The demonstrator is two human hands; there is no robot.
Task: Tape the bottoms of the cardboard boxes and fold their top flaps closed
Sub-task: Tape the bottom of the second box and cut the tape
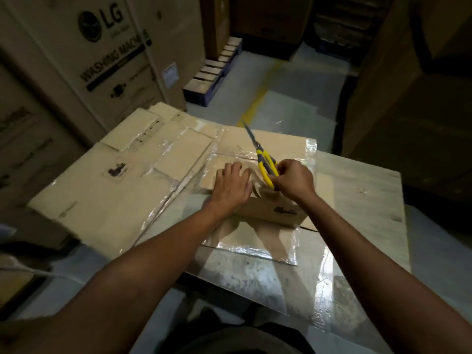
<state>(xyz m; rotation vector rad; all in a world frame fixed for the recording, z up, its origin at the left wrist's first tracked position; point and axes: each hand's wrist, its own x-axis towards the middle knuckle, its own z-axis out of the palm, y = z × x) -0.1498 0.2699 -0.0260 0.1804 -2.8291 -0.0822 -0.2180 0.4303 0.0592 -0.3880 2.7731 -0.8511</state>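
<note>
Got the small brown cardboard box [270, 209] sitting mid-way across the pale grey table [357, 200], on a shiny plastic-wrapped sheet. Pressing down on its top face with the left hand [231, 183], fingers mostly flat, gripping nothing. Holding yellow-handled scissors [265, 166] in the right hand [293, 178], fingers curled tight round the loops, blades pointing away over the box. Looks like trimming the clear tape [255, 186] between the two hands, though too blurry to be sure. Best bet: keep that strip taut, snip close to the box edge, then rub the tail down flat. Mind those left fingertips, pretty near the blades.
</note>
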